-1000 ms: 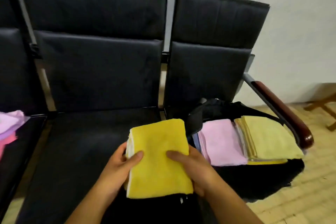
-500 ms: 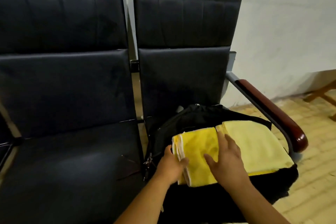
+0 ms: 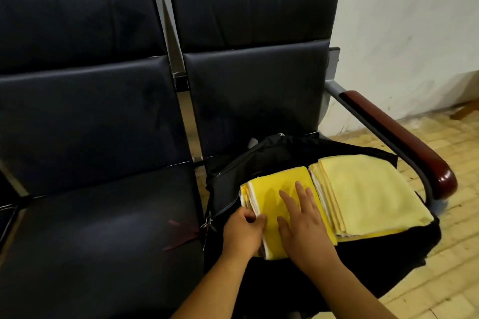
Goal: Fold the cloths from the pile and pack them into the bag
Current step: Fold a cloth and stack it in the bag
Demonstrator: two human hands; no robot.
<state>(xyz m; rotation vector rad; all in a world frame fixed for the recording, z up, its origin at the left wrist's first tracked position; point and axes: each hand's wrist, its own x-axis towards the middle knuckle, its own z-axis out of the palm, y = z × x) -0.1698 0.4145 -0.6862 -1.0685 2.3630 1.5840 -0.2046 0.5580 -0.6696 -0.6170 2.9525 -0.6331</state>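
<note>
The bright yellow cloth lies folded in the open black bag, filling its left half, with white layers showing along its left edge. Your right hand rests flat on top of it, fingers straight and slightly spread, pointing away from you, the palm on the near part of the cloth. Your left hand is at the cloth's near-left edge, fingers curled against the stacked layers and the thumb laid over the top, so it grips that edge. The two hands sit just beside each other, with a narrow strip of yellow between them.

Touching the cloth's right side is a stack of pale yellow cloths, also folded and filling the right half of the bag. The bag's dark flap is bunched up behind both piles.

The bag sits on the right seat of a row of black padded chairs, and its near side hangs over the front edge. The left seat beside it carries a faint reddish mark. A dark red armrest curves past the bag's right side, above the yellowish tiled floor.
</note>
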